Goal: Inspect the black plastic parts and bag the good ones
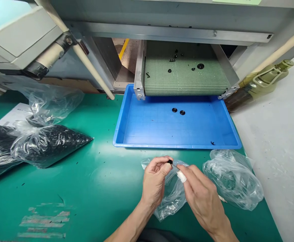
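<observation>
My left hand (156, 179) pinches a small black part (170, 162) between thumb and fingertips. Coming in from the other side, my right hand (202, 193) is closed round a thin pointed tool (175, 166), whose tip meets or nearly meets the part. Most of that tool is hidden in the palm. Something white (181, 176), perhaps a wrap, covers the end of the right thumb. Beneath both hands a clear plastic bag (170, 203) lies crumpled on the green table (98, 188).
Beyond the hands stands a blue tray (179, 147) with two black rings (182, 112) in it. A green conveyor belt (184, 80) carrying several small black parts ends over it. Filled bags (52, 143) sit at left; another clear bag (234, 179) lies right.
</observation>
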Tool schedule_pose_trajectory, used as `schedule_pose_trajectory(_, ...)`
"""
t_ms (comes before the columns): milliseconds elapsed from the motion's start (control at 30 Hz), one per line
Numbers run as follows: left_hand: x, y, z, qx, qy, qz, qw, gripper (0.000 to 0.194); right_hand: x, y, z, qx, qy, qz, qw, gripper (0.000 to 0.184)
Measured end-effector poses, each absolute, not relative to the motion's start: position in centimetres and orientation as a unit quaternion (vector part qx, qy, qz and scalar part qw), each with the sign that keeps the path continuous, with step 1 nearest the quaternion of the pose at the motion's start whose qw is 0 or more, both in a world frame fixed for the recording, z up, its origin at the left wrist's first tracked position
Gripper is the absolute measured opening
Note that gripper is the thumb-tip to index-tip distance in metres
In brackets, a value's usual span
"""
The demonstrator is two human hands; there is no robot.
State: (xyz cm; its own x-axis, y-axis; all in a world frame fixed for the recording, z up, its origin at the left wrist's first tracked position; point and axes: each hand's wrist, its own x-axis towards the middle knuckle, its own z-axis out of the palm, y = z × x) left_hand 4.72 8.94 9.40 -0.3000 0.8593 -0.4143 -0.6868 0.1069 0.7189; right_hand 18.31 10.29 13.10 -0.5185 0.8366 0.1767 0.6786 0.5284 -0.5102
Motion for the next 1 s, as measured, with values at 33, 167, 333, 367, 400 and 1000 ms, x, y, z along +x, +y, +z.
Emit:
schedule_pose_trajectory(33,4.7,8.9,9.4,0.096,0.461,0.66,0.585,0.02,18.3,10.3,13.1,-0.446,-0.849,0.194,0.208,0.037)
schedule_pose_trajectory(167,4.7,8.8,9.4,0.119,0.463,0.659,0.58,0.019,18.0,10.3,13.3,-0.447,-0.847,0.189,0.216,0.037)
schedule_pose_trajectory(333,4.8,8.9,9.3,0.174,0.47,0.665,0.554,0.018,17.1,10.1,13.2,-0.464,-0.847,0.149,0.21,0.034)
schedule_pose_trajectory(367,4.8,8.9,9.2,0.183,0.472,0.668,0.546,0.018,16.9,10.0,13.1,-0.467,-0.848,0.137,0.208,0.033)
schedule_pose_trajectory(400,4.8,8.9,9.2,0.19,0.476,0.67,0.537,0.017,16.8,10.0,13.0,-0.47,-0.849,0.126,0.207,0.033)
schedule_pose_trajectory(1000,2.7,11.4,7.9,0.349,0.531,0.547,0.545,0.015,19.7,17.2,12.2,-0.499,-0.785,0.328,0.165,0.026)
